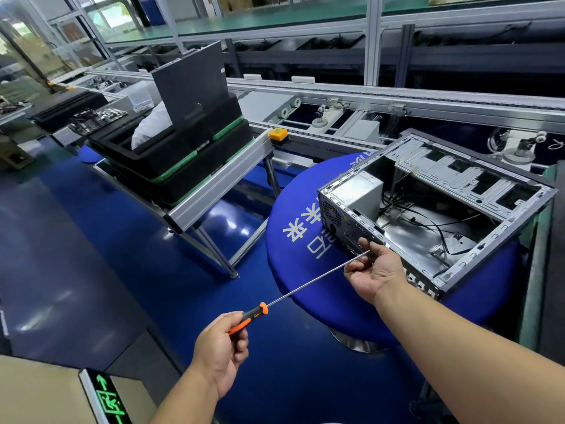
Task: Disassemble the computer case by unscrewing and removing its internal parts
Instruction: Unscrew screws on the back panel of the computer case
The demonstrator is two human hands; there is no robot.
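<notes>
- The case [437, 206] lies open on the round blue table [305, 289], right; bare floor [91, 240] spreads left.
- The left hand [220, 350] grips the screwdriver [249, 319] handle.
- The right hand [374, 270] pinches its shaft at the case's near edge.

Two hands: left [218, 351] low, right [371, 272] up by the case. One screwdriver [253, 313], spanning both hands. One open case [440, 206], just beyond the right hand. One round blue table [305, 240] beneath it. One yellow button [278, 133], well beyond both hands. One motherboard [97, 117], far left.
</notes>
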